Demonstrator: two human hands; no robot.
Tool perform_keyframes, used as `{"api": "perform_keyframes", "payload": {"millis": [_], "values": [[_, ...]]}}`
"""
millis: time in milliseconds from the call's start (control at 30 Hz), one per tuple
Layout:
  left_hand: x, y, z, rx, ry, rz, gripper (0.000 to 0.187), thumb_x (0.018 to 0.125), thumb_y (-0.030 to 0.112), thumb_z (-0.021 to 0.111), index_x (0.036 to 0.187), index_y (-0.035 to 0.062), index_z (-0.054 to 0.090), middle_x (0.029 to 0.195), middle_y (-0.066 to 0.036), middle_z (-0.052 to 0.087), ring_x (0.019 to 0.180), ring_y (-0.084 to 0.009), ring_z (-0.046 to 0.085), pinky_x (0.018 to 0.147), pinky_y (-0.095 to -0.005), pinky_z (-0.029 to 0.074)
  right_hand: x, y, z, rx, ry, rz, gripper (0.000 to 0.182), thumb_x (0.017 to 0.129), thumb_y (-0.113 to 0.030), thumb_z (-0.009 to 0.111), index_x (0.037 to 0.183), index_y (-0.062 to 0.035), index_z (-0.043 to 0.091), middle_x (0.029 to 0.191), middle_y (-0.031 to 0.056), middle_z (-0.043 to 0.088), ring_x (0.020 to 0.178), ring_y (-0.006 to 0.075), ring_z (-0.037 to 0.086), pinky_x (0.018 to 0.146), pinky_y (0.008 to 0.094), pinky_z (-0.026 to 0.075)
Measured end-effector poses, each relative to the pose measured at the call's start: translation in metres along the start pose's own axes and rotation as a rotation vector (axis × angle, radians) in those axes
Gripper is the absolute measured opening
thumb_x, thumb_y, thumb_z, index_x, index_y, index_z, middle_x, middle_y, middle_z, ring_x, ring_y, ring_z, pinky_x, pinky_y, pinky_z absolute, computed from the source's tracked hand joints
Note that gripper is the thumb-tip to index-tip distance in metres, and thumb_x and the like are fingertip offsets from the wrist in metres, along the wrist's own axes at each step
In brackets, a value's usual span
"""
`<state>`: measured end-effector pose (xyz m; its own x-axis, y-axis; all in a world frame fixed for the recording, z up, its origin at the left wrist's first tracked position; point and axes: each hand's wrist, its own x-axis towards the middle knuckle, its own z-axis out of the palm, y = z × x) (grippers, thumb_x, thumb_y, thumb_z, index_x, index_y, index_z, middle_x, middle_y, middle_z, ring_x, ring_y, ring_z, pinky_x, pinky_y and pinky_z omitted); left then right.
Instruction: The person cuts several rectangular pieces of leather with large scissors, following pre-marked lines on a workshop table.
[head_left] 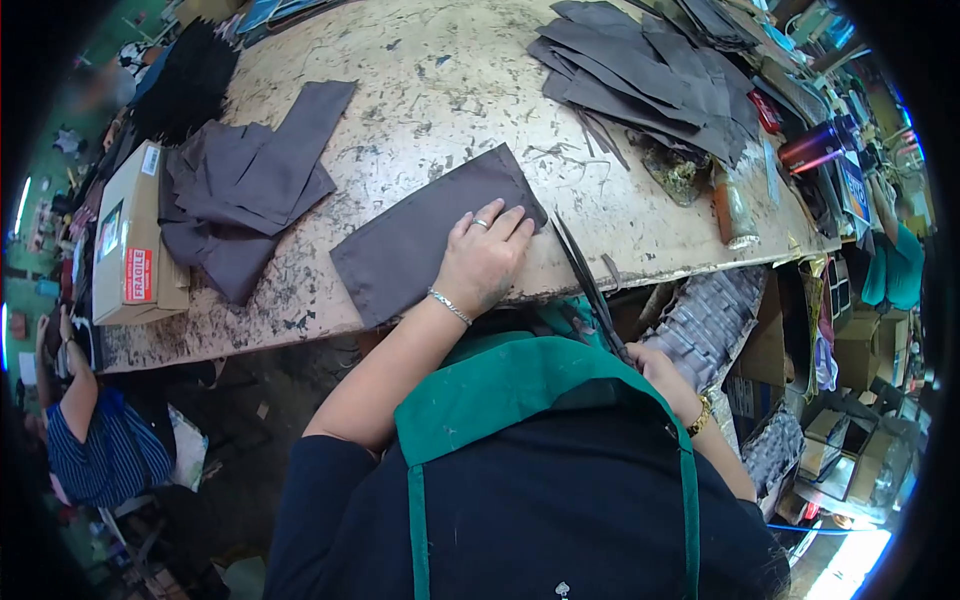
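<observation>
A dark grey rectangular fabric piece [400, 240] lies flat near the table's front edge. My left hand [485, 255] rests on its right part, fingers spread and pressing down, a ring and a bracelet on it. To the right, my right hand [660, 375] is closed round the handles of long dark scissors [588, 280]. The blades point up and left over the table edge, their tips close to the fabric's right corner. A thin fabric scrap [611, 270] lies just right of the blades.
Crumpled dark fabric [245, 180] sits beside a cardboard box [150, 235] at the left. More dark pieces [650, 75] are piled at the back right, near a jar [735, 210] and a tumbler [820, 145]. Another person [105, 440] is at the far left, a further one at the right.
</observation>
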<state>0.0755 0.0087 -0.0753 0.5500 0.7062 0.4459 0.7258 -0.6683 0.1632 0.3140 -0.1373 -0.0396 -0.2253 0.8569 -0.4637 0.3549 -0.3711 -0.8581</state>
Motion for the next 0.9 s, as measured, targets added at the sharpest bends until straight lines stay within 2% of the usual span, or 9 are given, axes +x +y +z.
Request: {"api": "perform_keyframes", "payload": {"millis": [133,300,500,700,900], "values": [[-0.001,0.004,-0.004,0.026,0.024,0.021,0.029,0.075,0.015,0.055,0.104,0.0118,0.060,0.108,-0.004,0.056,0.104,-0.0242,0.052,0.084,-0.0415,0.043,0.008,-0.010,0.005,0.004,0.017,-0.008,0.024,0.071,-0.021,0.067,0.073,-0.0012,0.052,0.060,0.0010,0.049,0.058,0.0079,0.042,0.052,0.0256,0.037],[0.002,0.007,-0.005,0.038,-0.022,0.006,0.033,0.074,0.014,0.053,0.107,0.0158,0.059,0.102,-0.002,0.054,0.100,-0.0220,0.051,0.081,-0.0408,0.042,0.007,-0.028,0.007,-0.244,0.112,0.014,0.034,0.070,-0.026,0.069,0.066,0.0012,0.049,0.052,0.0057,0.043,0.052,0.0094,0.039,0.047,0.0278,0.034],[0.003,0.013,-0.008,0.089,-0.074,-0.040,0.036,0.074,0.012,0.051,0.108,0.0203,0.059,0.098,-0.001,0.048,0.097,-0.0203,0.047,0.079,-0.0397,0.038,0.002,-0.017,0.003,-0.192,0.093,0.029,0.032,0.071,-0.025,0.069,0.066,0.0001,0.049,0.053,0.0021,0.042,0.051,0.0084,0.037,0.046,0.0277,0.032],[0.002,0.014,-0.007,0.077,0.003,-0.043,0.038,0.072,0.011,0.051,0.108,0.0207,0.059,0.095,0.000,0.049,0.093,-0.0185,0.047,0.076,-0.0371,0.037,0.014,-0.003,0.011,-0.009,0.068,-0.002,0.026,0.074,-0.021,0.065,0.068,0.0000,0.051,0.055,-0.0012,0.044,0.054,0.0061,0.037,0.047,0.0259,0.033],[0.001,0.014,-0.005,0.040,0.031,-0.021,0.037,0.072,0.012,0.052,0.106,0.0192,0.060,0.095,0.002,0.050,0.093,-0.0171,0.047,0.075,-0.0360,0.036,0.024,-0.009,0.012,-0.052,0.082,-0.022,0.025,0.072,-0.020,0.066,0.070,0.0007,0.052,0.056,0.0011,0.047,0.055,0.0068,0.040,0.049,0.0259,0.036]]}}
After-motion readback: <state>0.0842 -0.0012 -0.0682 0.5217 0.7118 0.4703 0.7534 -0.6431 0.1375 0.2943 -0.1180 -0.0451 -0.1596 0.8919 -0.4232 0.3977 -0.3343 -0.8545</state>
